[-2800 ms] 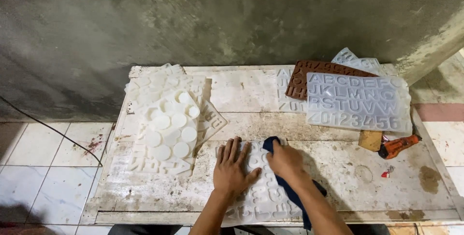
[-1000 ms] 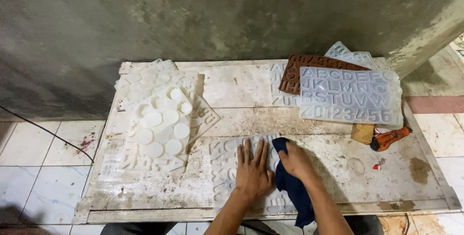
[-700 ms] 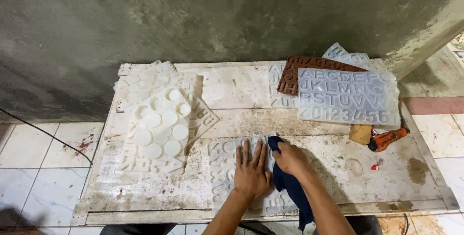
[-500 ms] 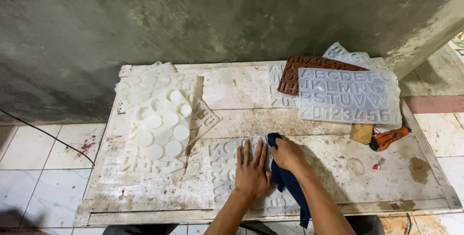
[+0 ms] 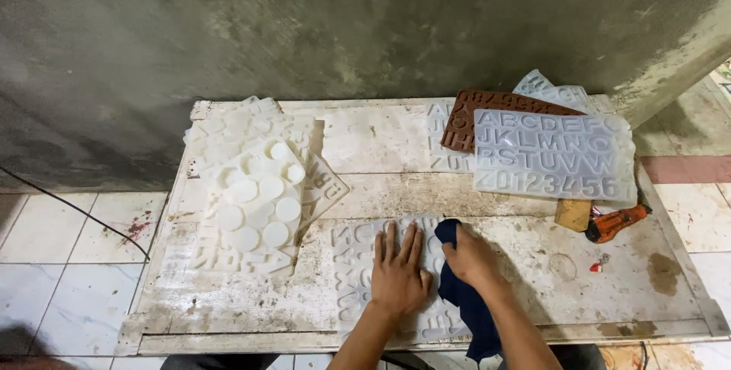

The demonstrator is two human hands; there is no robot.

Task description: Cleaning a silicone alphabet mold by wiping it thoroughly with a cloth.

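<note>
On my stained worktable (image 5: pixel 533 301), a clear letter mould (image 5: pixel 358 263) lies at the near edge. My left hand (image 5: pixel 397 275) presses it flat, fingers spread; my right hand (image 5: pixel 474 257) clutches the dark blue cloth (image 5: pixel 457 298), wiping. 2 stacks look unwiped.

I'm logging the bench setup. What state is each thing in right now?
Left hand: flat, fingers spread, pressing the clear mould.
Right hand: closed on the blue cloth, on that mould.
Letter mould: lying atop the brown mould.
Round mould: on a stack, cavities filled white.
Orange tool: lying untouched.
</note>
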